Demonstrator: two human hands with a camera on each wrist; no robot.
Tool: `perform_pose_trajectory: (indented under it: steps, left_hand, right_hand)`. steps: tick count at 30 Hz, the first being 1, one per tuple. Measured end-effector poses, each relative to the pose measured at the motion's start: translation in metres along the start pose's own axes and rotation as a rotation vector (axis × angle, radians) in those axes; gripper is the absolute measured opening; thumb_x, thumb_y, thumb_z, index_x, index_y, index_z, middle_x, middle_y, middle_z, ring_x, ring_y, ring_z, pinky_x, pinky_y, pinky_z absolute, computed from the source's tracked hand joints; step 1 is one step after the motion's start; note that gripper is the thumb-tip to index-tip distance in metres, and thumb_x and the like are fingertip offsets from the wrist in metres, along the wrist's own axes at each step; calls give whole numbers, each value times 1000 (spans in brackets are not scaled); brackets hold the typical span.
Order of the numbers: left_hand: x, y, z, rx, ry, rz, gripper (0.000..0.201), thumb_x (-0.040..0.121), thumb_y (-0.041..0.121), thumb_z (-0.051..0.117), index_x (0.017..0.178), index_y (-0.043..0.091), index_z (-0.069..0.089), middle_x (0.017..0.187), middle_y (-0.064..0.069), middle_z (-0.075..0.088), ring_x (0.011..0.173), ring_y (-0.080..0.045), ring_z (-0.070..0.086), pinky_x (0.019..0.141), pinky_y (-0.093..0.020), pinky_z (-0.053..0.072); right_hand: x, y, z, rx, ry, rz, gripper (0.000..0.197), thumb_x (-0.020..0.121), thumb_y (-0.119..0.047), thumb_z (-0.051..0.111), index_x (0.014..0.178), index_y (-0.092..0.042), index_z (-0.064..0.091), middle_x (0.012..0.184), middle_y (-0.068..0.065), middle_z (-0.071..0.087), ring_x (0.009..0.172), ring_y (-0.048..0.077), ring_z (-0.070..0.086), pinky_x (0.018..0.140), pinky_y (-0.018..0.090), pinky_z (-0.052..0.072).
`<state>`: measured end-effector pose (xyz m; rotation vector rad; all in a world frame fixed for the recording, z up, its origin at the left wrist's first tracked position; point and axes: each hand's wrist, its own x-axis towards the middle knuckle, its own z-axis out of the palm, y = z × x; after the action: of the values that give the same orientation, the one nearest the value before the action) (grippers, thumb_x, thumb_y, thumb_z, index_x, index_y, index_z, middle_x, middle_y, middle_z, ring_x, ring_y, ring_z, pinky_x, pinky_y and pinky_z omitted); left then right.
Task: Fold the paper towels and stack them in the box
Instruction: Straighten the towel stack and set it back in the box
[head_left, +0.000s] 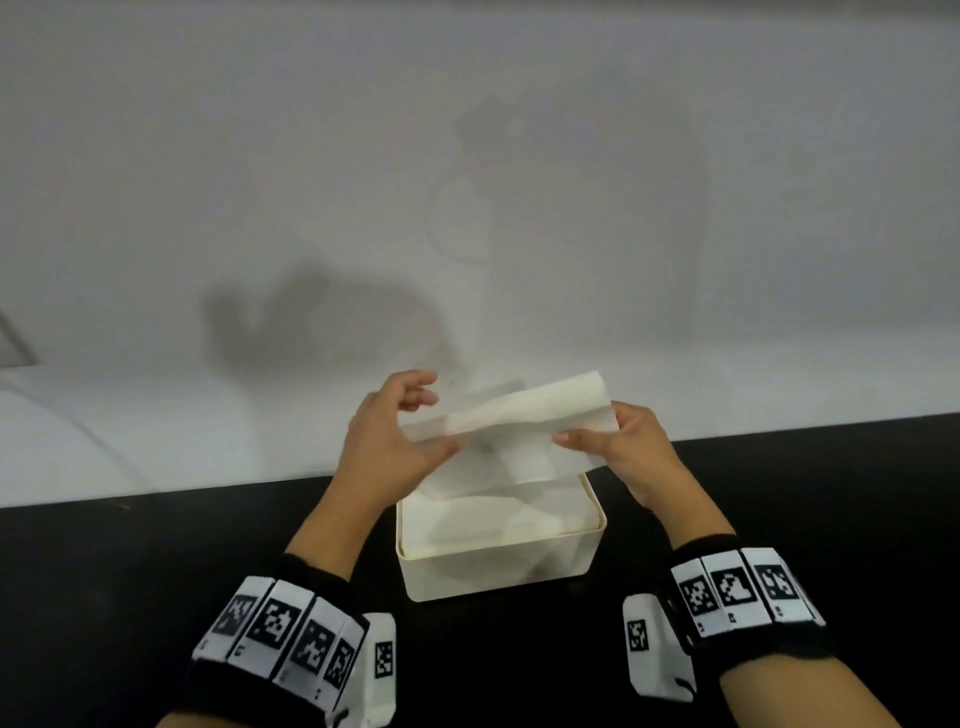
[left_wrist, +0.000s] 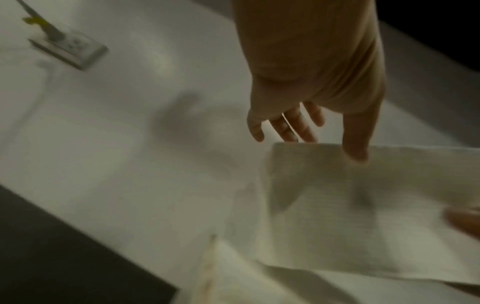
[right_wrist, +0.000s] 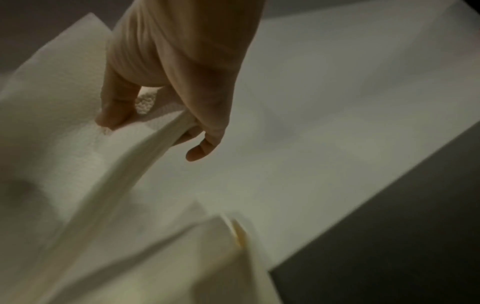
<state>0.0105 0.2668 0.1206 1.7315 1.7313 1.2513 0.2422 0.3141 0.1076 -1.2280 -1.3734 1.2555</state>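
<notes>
nearest to the camera, each forearm wears a black wristband (head_left: 291, 631) set with white blocks that carry black square codes. just beyond the wristbands the cream box (head_left: 498, 564) stands on the dark worktop (head_left: 130, 597), between the two forearms. inside the box lie white paper towels (head_left: 519, 512), their top about level with the rim.

above the far side of the box both hands hold one more paper towel (head_left: 524, 431) in the air, partly folded, with its lower part hanging down toward the towels in the box. the right hand (head_left: 631, 447) is at the right end of this towel, and its grip pinches the edge: the thumb (right_wrist: 114, 109) presses on top and the other fingers are curled under the sheet. the left hand (head_left: 395, 441) is at the left end of the towel. its thumb (left_wrist: 357, 142) touches the upper edge of the sheet, and the other fingers (left_wrist: 293, 125) are spread and loose behind it, so this grip looks open and not closed on the paper.

beyond the box the dark worktop ends and a white surface (head_left: 208, 441) begins. far to the left of the box, a white power socket (left_wrist: 75, 49) with a plug in it shows in the left wrist view.
</notes>
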Motion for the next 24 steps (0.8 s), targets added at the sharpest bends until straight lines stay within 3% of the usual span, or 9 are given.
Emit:
perform_pose_trajectory:
  steps: [2, 4, 5, 9, 11, 13, 16, 21, 24]
  left_hand:
    - [-2, 20, 6, 267, -96, 142, 74, 71, 35, 78, 133, 36, 38, 120, 13, 52, 117, -10, 41, 109, -28, 24]
    - [-8, 30, 20, 399, -103, 197, 65, 78, 36, 71, 134, 32, 39, 122, 9, 53, 118, -13, 43, 115, -32, 13]
    - [-9, 33, 23, 401, -81, 194, 55, 80, 34, 69, 130, 29, 45, 116, 8, 58, 114, -15, 47, 113, -32, 18]
    - [-12, 36, 20, -150, -82, -71, 25, 75, 19, 77, 97, 22, 65, 87, 7, 66, 85, -16, 62, 79, -29, 51]
    - [-10, 34, 22, -599, -30, -203, 24, 72, 5, 77, 88, 18, 66, 85, 3, 69, 86, -21, 65, 79, -32, 55]
    - [-7, 32, 26, -940, 26, -278, 28, 67, 0, 74, 92, 12, 67, 91, -5, 71, 96, -27, 65, 88, -38, 53]
    - [-6, 28, 31, -1141, 66, -326, 50, 60, 8, 74, 109, 7, 64, 105, -9, 69, 110, -30, 62, 100, -46, 45]
    - [-13, -2, 26, -1120, 129, -343, 49, 61, 4, 73, 108, 14, 63, 104, -5, 69, 104, -27, 64, 90, -45, 51]
    - [-16, -29, 20, -961, 136, -426, 44, 66, 2, 76, 105, 15, 61, 106, -8, 67, 102, -30, 64, 83, -44, 54]
  right_hand:
    - [-7, -14, 5, -29, -31, -87, 22, 68, -3, 79, 82, -19, 71, 90, 3, 72, 85, 20, 68, 73, 32, 57]
    - [-16, -25, 13, -97, -46, -151, 20, 67, -3, 80, 84, -11, 73, 90, 10, 72, 84, 23, 68, 76, 39, 57]
    - [-19, -29, 16, -118, -40, -181, 21, 67, -3, 81, 86, -10, 72, 90, 13, 72, 84, 24, 67, 77, 41, 56]
    - [-18, -22, 17, 65, 10, -233, 68, 57, -7, 86, 110, -38, 57, 93, 1, 62, 86, 15, 61, 81, 33, 57]
    - [-14, -11, 20, 44, -81, -132, 86, 50, -17, 88, 122, -37, 45, 102, 0, 59, 96, 17, 59, 88, 36, 53]
    - [-15, -1, 29, -115, -219, 0, 71, 56, -18, 87, 117, -25, 53, 106, -1, 64, 102, 20, 62, 89, 33, 52]
    - [-16, 8, 35, -144, -137, 79, 34, 63, -17, 84, 92, -18, 65, 91, 1, 71, 88, 21, 67, 80, 31, 56]
    - [2, 12, 16, 135, 36, 75, 27, 65, -7, 81, 87, -10, 67, 96, 12, 71, 91, 31, 68, 84, 42, 55]
    - [9, 16, 9, 150, 38, 62, 25, 70, -2, 77, 89, -14, 66, 97, 6, 70, 94, 24, 66, 85, 36, 53]
